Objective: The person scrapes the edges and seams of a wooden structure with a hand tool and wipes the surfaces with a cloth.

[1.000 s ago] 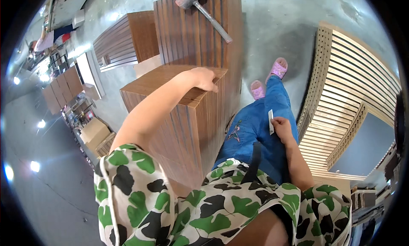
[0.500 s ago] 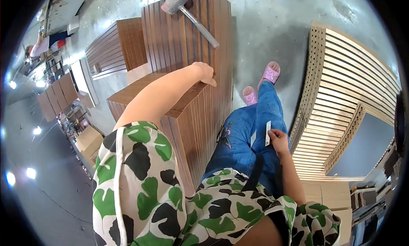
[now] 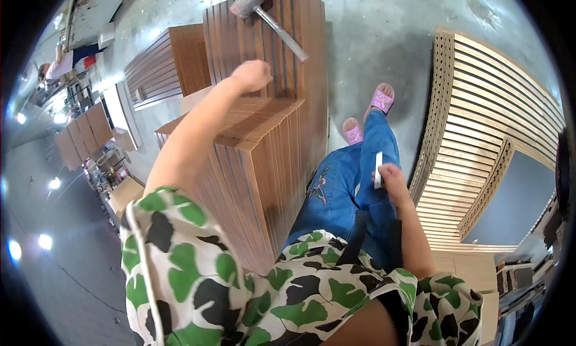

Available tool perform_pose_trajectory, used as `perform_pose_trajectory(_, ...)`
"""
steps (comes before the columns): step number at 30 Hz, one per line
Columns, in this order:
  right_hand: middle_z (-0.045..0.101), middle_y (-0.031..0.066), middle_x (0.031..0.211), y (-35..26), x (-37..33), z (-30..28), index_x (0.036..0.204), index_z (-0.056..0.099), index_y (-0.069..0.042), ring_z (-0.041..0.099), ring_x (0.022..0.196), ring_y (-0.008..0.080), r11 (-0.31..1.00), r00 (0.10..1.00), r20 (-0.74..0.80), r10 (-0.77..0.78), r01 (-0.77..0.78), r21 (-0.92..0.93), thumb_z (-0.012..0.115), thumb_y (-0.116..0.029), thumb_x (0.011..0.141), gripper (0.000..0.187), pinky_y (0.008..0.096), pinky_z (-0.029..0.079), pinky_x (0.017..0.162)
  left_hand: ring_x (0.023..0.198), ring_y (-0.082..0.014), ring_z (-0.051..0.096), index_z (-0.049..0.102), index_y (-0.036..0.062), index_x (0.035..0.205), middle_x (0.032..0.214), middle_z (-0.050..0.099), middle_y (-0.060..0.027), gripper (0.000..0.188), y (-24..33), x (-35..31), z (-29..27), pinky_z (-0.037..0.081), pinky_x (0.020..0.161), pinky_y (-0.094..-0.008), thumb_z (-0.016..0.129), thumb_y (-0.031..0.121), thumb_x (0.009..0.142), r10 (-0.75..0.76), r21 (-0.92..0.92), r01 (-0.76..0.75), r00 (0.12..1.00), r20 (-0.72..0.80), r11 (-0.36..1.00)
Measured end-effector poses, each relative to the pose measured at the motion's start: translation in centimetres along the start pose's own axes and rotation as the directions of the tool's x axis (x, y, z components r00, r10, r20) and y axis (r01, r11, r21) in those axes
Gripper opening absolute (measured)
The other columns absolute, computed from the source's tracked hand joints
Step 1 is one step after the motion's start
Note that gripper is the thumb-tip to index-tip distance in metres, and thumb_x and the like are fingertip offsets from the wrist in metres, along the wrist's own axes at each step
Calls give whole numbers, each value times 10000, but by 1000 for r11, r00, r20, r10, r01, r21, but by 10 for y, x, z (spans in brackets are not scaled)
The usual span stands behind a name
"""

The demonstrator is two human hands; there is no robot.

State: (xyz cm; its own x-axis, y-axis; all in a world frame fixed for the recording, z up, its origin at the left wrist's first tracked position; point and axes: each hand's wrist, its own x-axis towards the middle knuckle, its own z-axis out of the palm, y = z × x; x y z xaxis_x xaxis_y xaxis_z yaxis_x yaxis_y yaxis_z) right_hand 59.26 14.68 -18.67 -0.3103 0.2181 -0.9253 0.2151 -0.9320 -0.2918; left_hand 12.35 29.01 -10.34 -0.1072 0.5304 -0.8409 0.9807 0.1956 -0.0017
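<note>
My left hand [image 3: 253, 75], its fingers curled closed, is over the brown slatted wood panels [image 3: 225, 43], just below the head of a mallet. Whether anything is inside those fingers is hidden. The mallet [image 3: 273, 28] has a worn grey head with some red and a metal handle, and it lies across the top of the panels. Nearer me, a second brown wood stack [image 3: 264, 124] has a smooth top face and grooved sides. Held upright before my jeans, a short thin white strip [image 3: 378, 170] is pinched in my right hand [image 3: 393, 183].
Pale slatted panels [image 3: 474, 124] with dark gaps stand at the right, around a grey-blue surface [image 3: 510, 196]. Another brown slatted stack [image 3: 153, 73] is at the far left. Grey concrete floor [image 3: 408, 28] runs between the stacks, where my feet in pink slippers [image 3: 381, 98] stand.
My left hand has lifted off the corner of the nearer brown stack and moved left and farther away, its fingers now curled. My right hand has risen slightly with the white strip, which has turned edge-on.
</note>
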Motion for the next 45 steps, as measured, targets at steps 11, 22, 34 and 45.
perform_pose_trajectory(11, 676, 45, 831, -90, 97, 157, 1188, 604, 46, 597, 694, 106, 974, 961, 171, -219, 225, -19, 711, -78, 826, 398, 253, 486, 629, 933, -338, 625, 665, 14, 955, 982, 675, -129, 316, -62, -207, 49, 443, 846, -408, 498, 283, 958, 152, 12, -192, 738, -657, 981)
perform_pose_trajectory(22, 667, 192, 847, -88, 177, 195, 858, 692, -63, 632, 852, 393, 437, 839, 163, -519, 424, -794, 662, -169, 797, 125, 466, 496, 777, 813, -276, 617, 645, 30, 847, 875, 668, -99, 186, -59, -192, 58, 431, 765, -360, 588, 206, 836, 153, -47, -302, 605, -782, 952)
perform_pose_trajectory(34, 650, 193, 840, -103, 170, 199, 826, 643, -58, 614, 833, 416, 238, 736, 314, -600, 539, -808, 616, -174, 827, 119, 484, 496, 740, 804, -247, 624, 636, 36, 827, 877, 673, -88, 212, -64, -191, 56, 428, 750, -347, 620, 244, 790, 138, -64, -300, 606, -783, 952)
perform_pose_trajectory(45, 627, 151, 788, -191, -56, 247, 772, 627, -52, 615, 776, 352, 84, 567, 692, -447, 797, -599, 576, -86, 765, 61, 445, 505, 678, 781, -242, 616, 635, 39, 814, 863, 669, -78, 195, -68, -199, 58, 429, 748, -339, 632, 232, 788, 130, -50, -272, 606, -785, 961)
